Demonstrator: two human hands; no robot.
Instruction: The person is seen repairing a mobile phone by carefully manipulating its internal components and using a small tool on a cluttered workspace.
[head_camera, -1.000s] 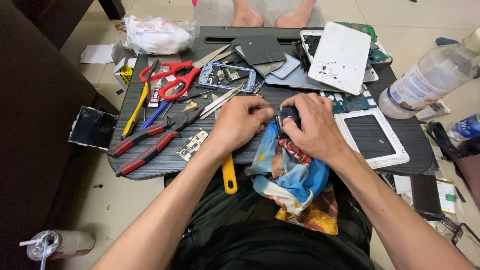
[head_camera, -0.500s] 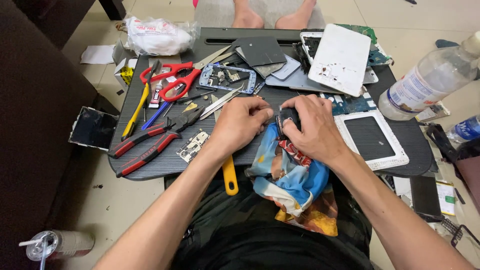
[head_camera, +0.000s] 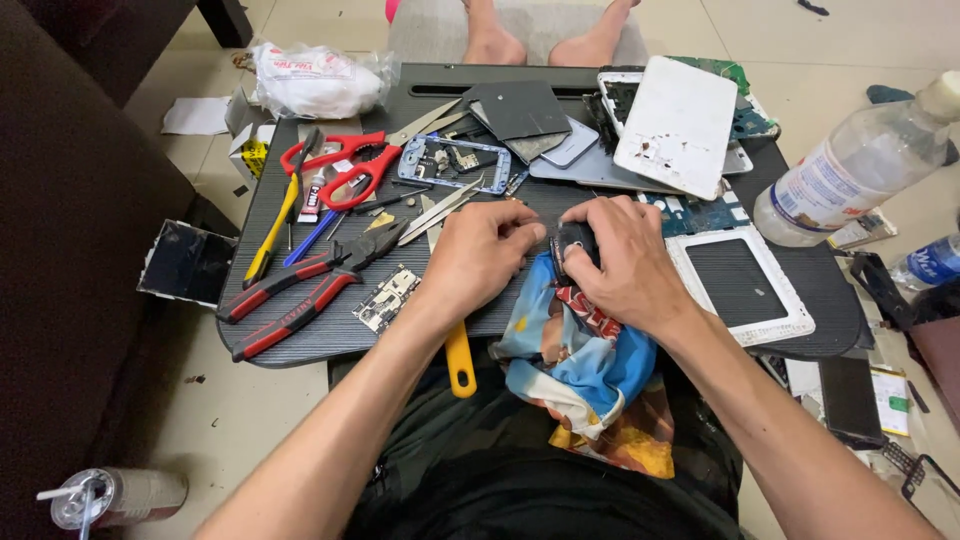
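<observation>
Here both hands grip a small dark part over the cluttered dark tray on tiled floor.

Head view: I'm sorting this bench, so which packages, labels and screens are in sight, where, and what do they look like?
Plastic bag: far left of the tray, crumpled, white with red print.
Clear bottle: right edge, lying tilted, white label.
White-framed screen: right of the right hand, dark rectangle.
Dark glass panel: floor, left of the tray.
Small glue tube: under the red scissors, white and red label.
Left hand: beside the small dark part.
</observation>
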